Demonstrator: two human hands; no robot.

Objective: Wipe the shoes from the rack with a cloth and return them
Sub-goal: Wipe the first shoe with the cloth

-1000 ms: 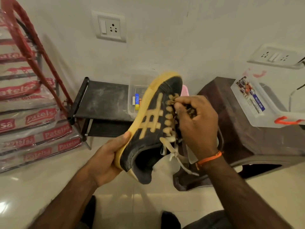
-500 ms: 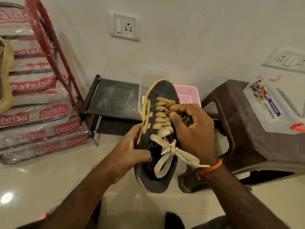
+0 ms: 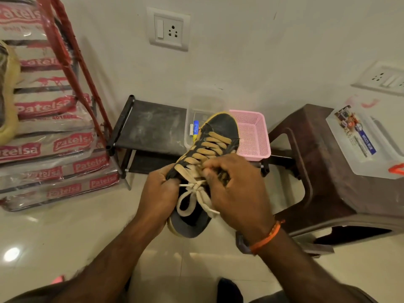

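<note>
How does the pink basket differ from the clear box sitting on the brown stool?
The pink basket is open-topped with perforated mesh walls; the clear box has smooth see-through walls and a printed label. The basket sits on the low black rack, partly hidden behind the shoe; the box rests on the brown stool, in plain sight. The basket is pink all over; the box carries a red clasp. Both look plastic and roughly rectangular.

From my feed the shoe [image 3: 220, 130] looks like matt, scuffed dark suede with flat cloth laces [image 3: 213, 145]. Floor [image 3: 65, 232] is glossy tile, stool [image 3: 328, 171] smooth brown plastic, and the pink basket [image 3: 258, 136] perforated plastic.
</note>
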